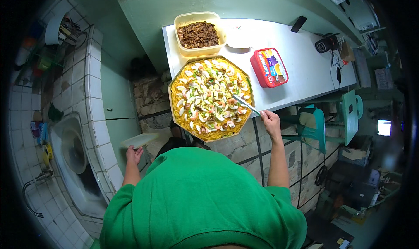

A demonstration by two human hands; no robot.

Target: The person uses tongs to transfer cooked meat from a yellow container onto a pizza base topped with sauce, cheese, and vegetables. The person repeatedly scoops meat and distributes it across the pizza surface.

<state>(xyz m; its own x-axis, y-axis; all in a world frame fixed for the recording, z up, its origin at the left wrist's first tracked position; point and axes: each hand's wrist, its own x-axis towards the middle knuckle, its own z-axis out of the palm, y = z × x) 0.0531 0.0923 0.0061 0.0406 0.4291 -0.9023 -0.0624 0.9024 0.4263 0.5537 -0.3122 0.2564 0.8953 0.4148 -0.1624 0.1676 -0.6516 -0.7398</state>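
An octagonal tray of yellow noodles stands at the table's near edge. Sliced egg, shrimp and bits of green are scattered over the noodles. My right hand grips a slim, pale utensil by its end, closed around it. Its tip reaches over the right side of the noodles, and whether it is a knife or tongs is unclear. Down at the left, away from the table, my left hand is closed on the edge of a flat, pale plastic lid.
Behind the tray sits a cream tub of dark brown strips. A white lid and a red plastic tub lie on the white table. To my left is a tiled counter with a sink; a green chair stands right.
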